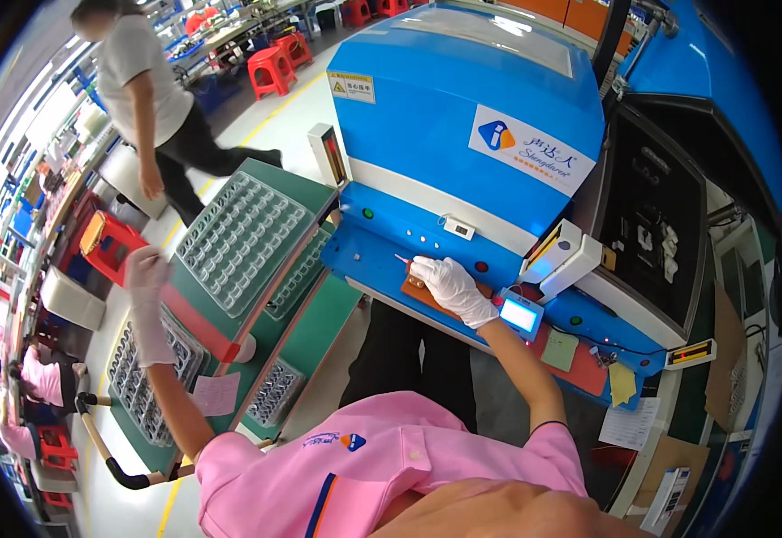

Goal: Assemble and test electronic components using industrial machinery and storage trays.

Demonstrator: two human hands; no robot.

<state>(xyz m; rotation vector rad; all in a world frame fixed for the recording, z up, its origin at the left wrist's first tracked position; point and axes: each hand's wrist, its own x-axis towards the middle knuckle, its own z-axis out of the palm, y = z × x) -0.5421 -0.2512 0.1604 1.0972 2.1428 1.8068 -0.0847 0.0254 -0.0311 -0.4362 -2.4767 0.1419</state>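
My right hand (pixel 449 289), in a white glove, is closed over an orange-brown block (pixel 419 292) on the blue machine's ledge. A thin pinkish piece (pixel 402 258) sticks out past its fingertips; the rest is hidden by the hand. Small metallic parts show on the block beside the fingers. My left hand (pixel 147 273), gloved too, is raised at the left with its fingers curled in. What it holds, if anything, cannot be made out. Nearest to it is a clear plastic tray (pixel 246 238) with rows of pockets, on a green shelf.
Ahead stands a blue machine (pixel 462 99) with white sensor bars (pixel 328 154) at its sides. A small lit screen (pixel 520 314) sits right of my right hand. More filled trays (pixel 274 392) lie on lower cart shelves. A person (pixel 153 99) walks at the far left, near red stools (pixel 270 72).
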